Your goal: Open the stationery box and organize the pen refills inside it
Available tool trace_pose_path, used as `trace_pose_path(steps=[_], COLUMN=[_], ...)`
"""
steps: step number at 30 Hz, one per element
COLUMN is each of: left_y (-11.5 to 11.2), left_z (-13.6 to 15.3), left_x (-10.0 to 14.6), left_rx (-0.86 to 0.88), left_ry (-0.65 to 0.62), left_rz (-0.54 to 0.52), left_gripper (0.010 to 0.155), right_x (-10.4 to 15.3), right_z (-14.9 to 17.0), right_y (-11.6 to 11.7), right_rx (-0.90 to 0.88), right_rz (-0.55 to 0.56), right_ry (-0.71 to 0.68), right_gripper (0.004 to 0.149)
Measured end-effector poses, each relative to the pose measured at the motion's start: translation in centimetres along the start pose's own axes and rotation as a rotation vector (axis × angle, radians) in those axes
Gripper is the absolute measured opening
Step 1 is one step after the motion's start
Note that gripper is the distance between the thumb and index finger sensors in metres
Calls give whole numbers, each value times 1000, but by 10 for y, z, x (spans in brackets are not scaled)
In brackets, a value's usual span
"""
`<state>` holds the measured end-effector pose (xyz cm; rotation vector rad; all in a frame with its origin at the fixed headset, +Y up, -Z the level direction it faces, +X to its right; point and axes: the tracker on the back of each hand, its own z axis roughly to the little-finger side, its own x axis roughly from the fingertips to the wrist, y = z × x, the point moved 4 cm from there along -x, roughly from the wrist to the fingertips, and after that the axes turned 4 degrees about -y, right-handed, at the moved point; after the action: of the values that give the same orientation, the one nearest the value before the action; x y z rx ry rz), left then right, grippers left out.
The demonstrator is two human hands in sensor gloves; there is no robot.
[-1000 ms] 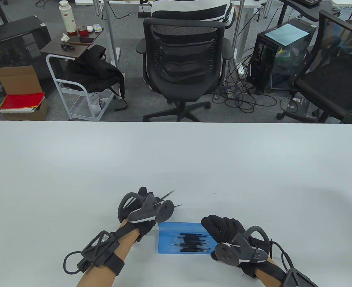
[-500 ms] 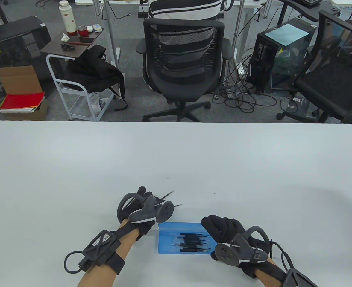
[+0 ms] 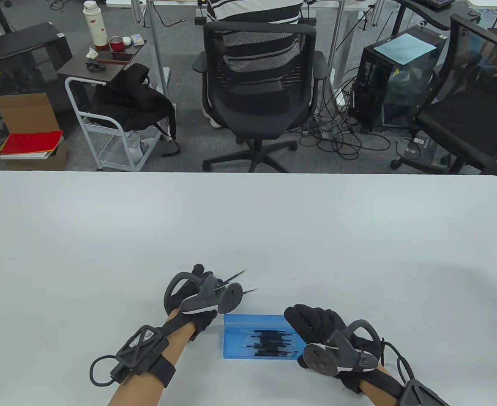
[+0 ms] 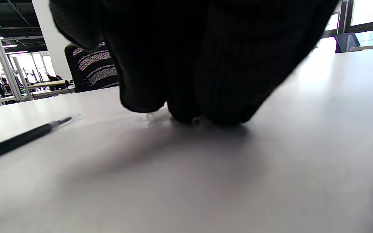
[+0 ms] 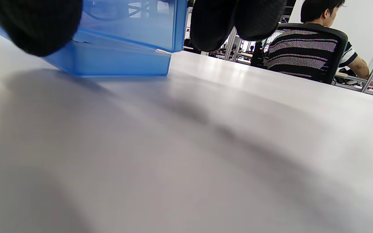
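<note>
Several black pen refills (image 3: 269,342) lie lengthwise, packed side by side, in the translucent blue stationery box (image 3: 240,338), which sits open near the desk's (image 3: 248,228) front edge, its lid raised. The right hand (image 3: 316,327) holds the box's right end, fingers (image 5: 212,22) curled over the lid. Just left of the box, the left hand (image 3: 197,296) presses down on the desk, fingers bunched over clear-tipped refills (image 4: 160,117). Two loose refills (image 3: 236,275) poke out beyond it.
</note>
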<state>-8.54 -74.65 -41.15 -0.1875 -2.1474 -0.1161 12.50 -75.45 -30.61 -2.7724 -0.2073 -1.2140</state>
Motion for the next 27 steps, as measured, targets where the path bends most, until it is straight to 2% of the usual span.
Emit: trace_pose_path(steps=[8,15,20,27], left_y=[-2,3,23,69], left_z=[-5,-2,2,-10], left_x=[1,4,16,48], left_rx=[-15,-6,4,-18], left_ry=[-39,-18,5,-8], left_rz=[-12,-40,-87,-201], left_gripper=[49,51,52,53], right_x=[0,0,0,0], right_z=[0,0,-1,0], right_y=[0,0,0,0], right_rx=[1,2,4,-3], right_rz=[-1,-1,0,-3], right_ry=[1,1,1,4], right_gripper=[113,113,113,113])
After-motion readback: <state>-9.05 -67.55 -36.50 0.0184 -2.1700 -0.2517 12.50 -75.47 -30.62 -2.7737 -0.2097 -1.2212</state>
